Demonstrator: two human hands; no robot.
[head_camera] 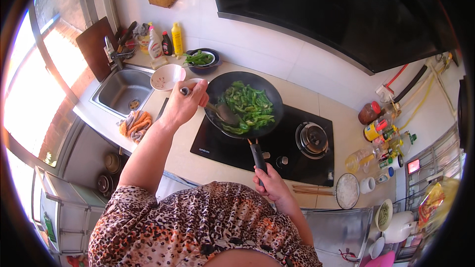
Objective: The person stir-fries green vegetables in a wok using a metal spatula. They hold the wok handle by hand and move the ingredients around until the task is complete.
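Note:
My left hand (185, 102) grips the handle of a metal spatula (227, 114), whose blade rests among the cut green peppers (252, 102) at the left of a black wok (274, 81). The peppers look glossy and partly softened. Around the wok's black handle (258, 155) my right hand (270, 183) is closed, near my body. The wok sits over the left side of a black glass gas hob (237, 152) and hides the burner there. Beyond my left hand stands a white bowl (163, 78) with a few scraps inside.
A steel sink (128, 89) and an orange-grey cloth (135, 126) are at left. Whole green peppers (198, 58) lie in a container behind the wok. Bottles (367, 155), chopsticks (312, 190) and a bowl of white contents (347, 191) stand right of the hob. A range hood (326, 11) overhangs.

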